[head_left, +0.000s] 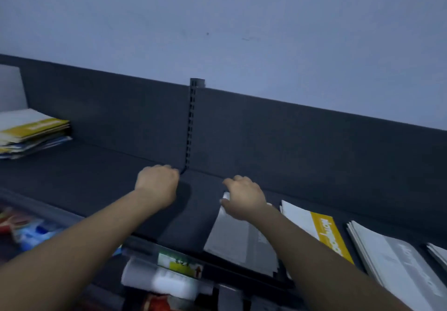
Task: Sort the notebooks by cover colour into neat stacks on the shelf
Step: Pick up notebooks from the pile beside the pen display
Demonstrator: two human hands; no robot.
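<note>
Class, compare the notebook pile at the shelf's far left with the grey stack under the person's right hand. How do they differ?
The far-left pile mixes yellow, white and blue covers; the grey stack shows only grey. Nobody touches the far-left pile; the right hand holds the grey stack's far end. Both lie flat on the dark shelf.

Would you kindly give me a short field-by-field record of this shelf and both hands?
left hand: curled over the shelf, nothing seen in it
right hand: grips far edge of grey notebooks
right of that: yellow-banded notebooks, then second grey stack
far left: mixed pile
</note>
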